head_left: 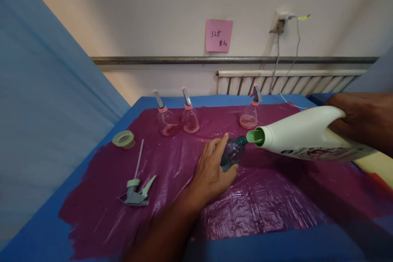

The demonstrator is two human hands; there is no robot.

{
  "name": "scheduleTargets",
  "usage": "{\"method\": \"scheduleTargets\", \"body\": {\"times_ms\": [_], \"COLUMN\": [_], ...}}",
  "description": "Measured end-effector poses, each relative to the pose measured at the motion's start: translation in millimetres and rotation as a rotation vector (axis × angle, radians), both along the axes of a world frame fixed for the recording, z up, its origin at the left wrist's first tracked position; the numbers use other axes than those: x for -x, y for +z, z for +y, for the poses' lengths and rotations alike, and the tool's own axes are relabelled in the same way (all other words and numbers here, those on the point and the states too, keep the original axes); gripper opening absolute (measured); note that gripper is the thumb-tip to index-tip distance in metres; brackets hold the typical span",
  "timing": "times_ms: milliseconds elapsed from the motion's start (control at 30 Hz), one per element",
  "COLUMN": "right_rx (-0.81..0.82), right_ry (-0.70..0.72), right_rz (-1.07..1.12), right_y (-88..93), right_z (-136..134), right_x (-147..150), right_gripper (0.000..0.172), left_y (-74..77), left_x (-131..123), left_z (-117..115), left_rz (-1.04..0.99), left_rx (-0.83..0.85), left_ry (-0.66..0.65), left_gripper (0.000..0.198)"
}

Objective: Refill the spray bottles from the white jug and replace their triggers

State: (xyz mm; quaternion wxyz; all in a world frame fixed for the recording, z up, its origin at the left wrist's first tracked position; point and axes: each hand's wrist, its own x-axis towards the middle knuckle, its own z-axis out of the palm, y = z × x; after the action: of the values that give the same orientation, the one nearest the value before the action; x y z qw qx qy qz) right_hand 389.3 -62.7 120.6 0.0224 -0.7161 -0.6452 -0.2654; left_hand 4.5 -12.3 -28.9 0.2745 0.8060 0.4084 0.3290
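The bench is draped in blue cloth with a purple plastic sheet spread over its middle. Over the right edge, the right hand is closed round the handle of a large white jug. The jug is tipped nearly flat, its green spout just beside the mouth of a small clear bottle. The left hand grips that bottle at the centre of the bench, leaning it toward the spout.

No stream shows, and the bottle looks uncoloured inside, so this fill seems barely begun. Along the far edge stand three spray bottles with pink liquid and heads fitted, apparently finished. Toward the left edge lie a loose trigger head with its tube and a green cap, neither one fitted to a bottle.
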Motion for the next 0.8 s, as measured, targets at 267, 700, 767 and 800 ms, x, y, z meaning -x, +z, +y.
{"method": "scheduleTargets", "body": {"times_ms": [267,700,767,800], "right_rx": [-0.100,-0.081,-0.074,-0.070], "right_ry": [0.153,0.284,0.309,0.316], "right_rz": [-0.098,-0.154,-0.165,-0.170], "right_y": [4.5,8.1,9.8,11.1], "right_z": [4,5,6,6], "right_x": [-6,-22,-23,-23], "right_gripper": [0.027,0.023,0.022,0.022], "left_y": [-3.1,-4.5,-4.7,-4.9], "left_x": [1,-1,-1,-1], "left_z": [1,2,2,2], "left_rz": [0.009,-0.006,-0.002,-0.001], "left_rx": [-0.049,-0.069,-0.075,-0.079], "left_ry": [-0.018,0.009,0.006,0.007], "left_gripper": [0.093,0.083,0.083,0.084]}}
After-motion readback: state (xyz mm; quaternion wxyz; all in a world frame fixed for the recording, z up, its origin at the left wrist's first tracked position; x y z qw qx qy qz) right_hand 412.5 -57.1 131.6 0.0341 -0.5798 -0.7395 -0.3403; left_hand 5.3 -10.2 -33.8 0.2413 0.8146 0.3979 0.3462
